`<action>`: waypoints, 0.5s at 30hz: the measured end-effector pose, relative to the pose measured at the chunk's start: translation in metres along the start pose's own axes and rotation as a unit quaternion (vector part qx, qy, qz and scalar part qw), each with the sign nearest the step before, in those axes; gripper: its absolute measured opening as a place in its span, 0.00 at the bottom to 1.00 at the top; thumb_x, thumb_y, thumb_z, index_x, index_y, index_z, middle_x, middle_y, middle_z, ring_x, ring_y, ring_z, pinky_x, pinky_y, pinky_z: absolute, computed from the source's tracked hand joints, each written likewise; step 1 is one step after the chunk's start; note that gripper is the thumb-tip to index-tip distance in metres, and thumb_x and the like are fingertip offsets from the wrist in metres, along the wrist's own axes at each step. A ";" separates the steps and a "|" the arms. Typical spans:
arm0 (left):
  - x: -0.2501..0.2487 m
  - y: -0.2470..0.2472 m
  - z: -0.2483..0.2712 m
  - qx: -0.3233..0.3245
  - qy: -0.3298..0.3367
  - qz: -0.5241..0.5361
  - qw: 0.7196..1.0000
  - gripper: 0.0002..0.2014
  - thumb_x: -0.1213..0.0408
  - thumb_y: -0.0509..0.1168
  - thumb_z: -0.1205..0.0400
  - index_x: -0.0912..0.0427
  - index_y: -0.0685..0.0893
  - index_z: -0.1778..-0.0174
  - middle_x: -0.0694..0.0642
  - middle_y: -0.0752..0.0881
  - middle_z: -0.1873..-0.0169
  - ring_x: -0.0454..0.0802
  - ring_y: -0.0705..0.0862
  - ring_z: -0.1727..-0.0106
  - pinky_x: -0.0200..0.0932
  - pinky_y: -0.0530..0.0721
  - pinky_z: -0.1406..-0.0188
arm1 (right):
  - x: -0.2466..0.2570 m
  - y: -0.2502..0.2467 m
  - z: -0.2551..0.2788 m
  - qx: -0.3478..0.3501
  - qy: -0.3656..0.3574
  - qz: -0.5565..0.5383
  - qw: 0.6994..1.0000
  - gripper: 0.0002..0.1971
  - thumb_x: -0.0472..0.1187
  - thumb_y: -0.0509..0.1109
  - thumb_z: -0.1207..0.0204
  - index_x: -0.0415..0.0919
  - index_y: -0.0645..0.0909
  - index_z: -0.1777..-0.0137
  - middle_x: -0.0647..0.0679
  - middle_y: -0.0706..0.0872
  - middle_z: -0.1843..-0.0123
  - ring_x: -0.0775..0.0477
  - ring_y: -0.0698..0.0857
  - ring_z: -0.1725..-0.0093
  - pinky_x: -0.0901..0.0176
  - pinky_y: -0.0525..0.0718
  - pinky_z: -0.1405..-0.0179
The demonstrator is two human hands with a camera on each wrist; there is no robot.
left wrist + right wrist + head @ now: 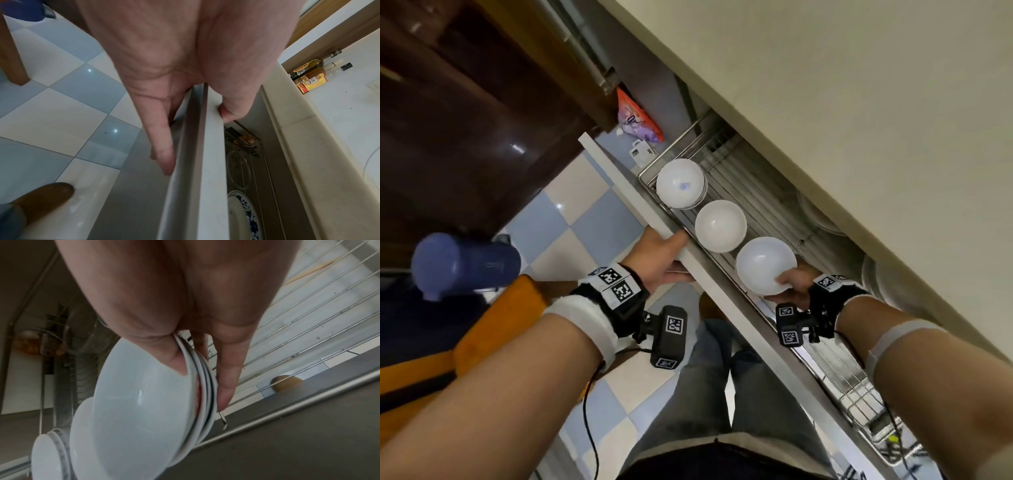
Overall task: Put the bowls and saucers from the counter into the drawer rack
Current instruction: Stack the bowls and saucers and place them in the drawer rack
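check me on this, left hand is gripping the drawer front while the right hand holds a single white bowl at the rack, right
Not quite. The right hand holds a nested stack of white bowls, not a single one: the right wrist view shows several rims layered under the thumb. The rest stands: the left hand grips the drawer front, and the stack is at the rack.

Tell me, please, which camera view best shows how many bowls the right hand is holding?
The right wrist view: the right hand pinches a stack of white bowls with several nested rims visible. The head view shows only one bowl's round back; the left wrist view misses them.
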State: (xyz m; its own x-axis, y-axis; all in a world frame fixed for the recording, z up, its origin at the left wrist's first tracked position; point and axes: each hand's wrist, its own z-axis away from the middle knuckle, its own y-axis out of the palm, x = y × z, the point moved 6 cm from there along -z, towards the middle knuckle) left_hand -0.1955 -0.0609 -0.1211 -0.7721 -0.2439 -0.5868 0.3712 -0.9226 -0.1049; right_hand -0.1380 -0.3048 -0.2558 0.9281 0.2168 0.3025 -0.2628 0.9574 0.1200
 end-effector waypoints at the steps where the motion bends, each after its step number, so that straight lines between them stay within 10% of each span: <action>1: 0.000 0.000 0.000 0.001 0.003 -0.001 1.000 0.19 0.64 0.62 0.17 0.63 0.78 0.30 0.69 0.91 0.45 0.64 0.93 0.51 0.57 0.92 0.57 | -0.002 0.003 -0.005 0.001 -0.002 0.002 1.000 0.38 0.17 0.57 0.25 0.47 0.64 0.18 0.34 0.69 0.23 0.19 0.74 0.32 0.25 0.84 0.44; 9: 0.000 -0.001 0.000 0.007 0.003 -0.007 1.000 0.20 0.65 0.62 0.17 0.63 0.75 0.29 0.68 0.91 0.45 0.63 0.93 0.50 0.59 0.92 0.53 | -0.009 0.006 -0.011 -0.004 0.014 -0.003 1.000 0.37 0.19 0.56 0.25 0.48 0.63 0.19 0.36 0.70 0.29 0.18 0.75 0.32 0.29 0.89 0.59; 15: 0.001 -0.002 -0.002 -0.002 -0.007 0.003 1.000 0.22 0.65 0.63 0.18 0.64 0.72 0.27 0.73 0.88 0.41 0.65 0.93 0.51 0.58 0.92 0.57 | -0.014 -0.001 -0.020 -0.027 -0.012 0.046 0.999 0.34 0.21 0.58 0.25 0.47 0.65 0.21 0.33 0.74 0.30 0.16 0.76 0.34 0.17 0.80 0.43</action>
State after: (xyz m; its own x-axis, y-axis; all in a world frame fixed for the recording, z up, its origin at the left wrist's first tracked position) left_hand -0.1960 -0.0587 -0.1233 -0.7776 -0.2534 -0.5755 0.3780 -0.9197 -0.1057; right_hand -0.1458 -0.3051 -0.2790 0.8940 0.3004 0.3326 -0.3318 0.9425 0.0405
